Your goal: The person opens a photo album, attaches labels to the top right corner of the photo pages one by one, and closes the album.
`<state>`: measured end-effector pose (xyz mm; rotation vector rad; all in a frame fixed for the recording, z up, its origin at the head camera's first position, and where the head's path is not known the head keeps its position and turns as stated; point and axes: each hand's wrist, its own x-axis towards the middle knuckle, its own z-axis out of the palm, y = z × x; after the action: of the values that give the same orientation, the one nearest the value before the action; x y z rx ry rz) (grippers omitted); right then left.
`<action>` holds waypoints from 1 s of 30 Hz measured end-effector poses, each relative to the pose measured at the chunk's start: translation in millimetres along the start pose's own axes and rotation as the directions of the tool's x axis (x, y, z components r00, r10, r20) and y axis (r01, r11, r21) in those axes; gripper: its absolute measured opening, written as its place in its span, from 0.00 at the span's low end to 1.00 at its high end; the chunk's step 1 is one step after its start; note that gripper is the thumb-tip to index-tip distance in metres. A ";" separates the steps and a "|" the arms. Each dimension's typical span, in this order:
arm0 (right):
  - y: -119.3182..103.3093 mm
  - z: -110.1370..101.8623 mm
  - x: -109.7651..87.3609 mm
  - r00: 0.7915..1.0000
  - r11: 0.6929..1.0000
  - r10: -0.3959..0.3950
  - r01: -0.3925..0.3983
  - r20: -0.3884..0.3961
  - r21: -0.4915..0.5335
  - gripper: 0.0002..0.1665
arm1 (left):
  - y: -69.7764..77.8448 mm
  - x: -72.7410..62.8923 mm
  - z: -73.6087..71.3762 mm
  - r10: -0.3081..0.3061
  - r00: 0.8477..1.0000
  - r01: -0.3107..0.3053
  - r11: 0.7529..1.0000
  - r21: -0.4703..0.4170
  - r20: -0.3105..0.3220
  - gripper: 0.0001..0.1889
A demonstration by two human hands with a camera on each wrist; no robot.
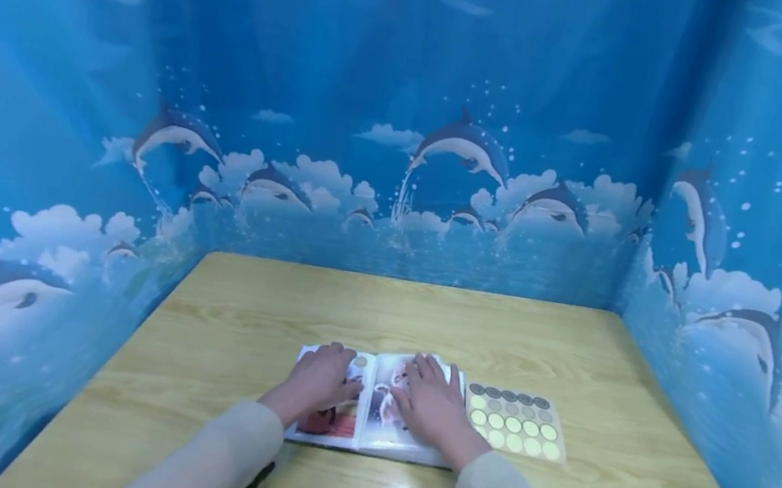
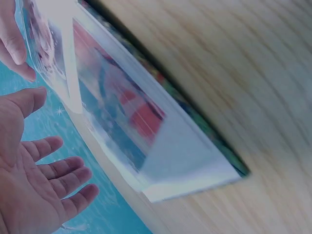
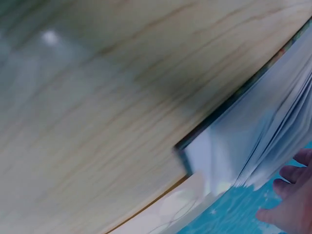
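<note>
An open photo album [image 1: 398,453] with pictures behind glossy clear pages lies on the table, close in front of me. Over its left page is my left hand [image 1: 320,377], its fingers apart and gently bent in the left wrist view, gripping nothing. A pale round spot [image 1: 361,362] shows at the top of that page, beside the fingers. My right hand [image 1: 435,407] is spread over the right page, partly hiding the picture there. In the right wrist view, the album's stacked pages [image 3: 273,126] fan slightly near that hand's fingers.
Right of the album, meeting its edge, lies a sheet of round stickers [image 1: 516,423] in rows, dark ones on top and pale yellow-green ones below. The wooden table [image 1: 396,312] is walled by a blue dolphin-print curtain [image 1: 351,103] at the back and sides.
</note>
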<state>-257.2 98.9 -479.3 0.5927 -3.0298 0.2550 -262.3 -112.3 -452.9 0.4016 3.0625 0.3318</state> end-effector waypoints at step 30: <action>125.6 -40.6 -62.0 0.941 0.948 0.302 -0.279 -0.152 0.154 0.33 | 121.0 36.8 23.1 0.140 0.990 -0.140 0.990 -0.012 -0.011 0.30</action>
<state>-246.8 243.4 -463.0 0.1128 -2.9338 0.4924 -266.1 16.2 -449.7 0.6178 3.0470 0.3591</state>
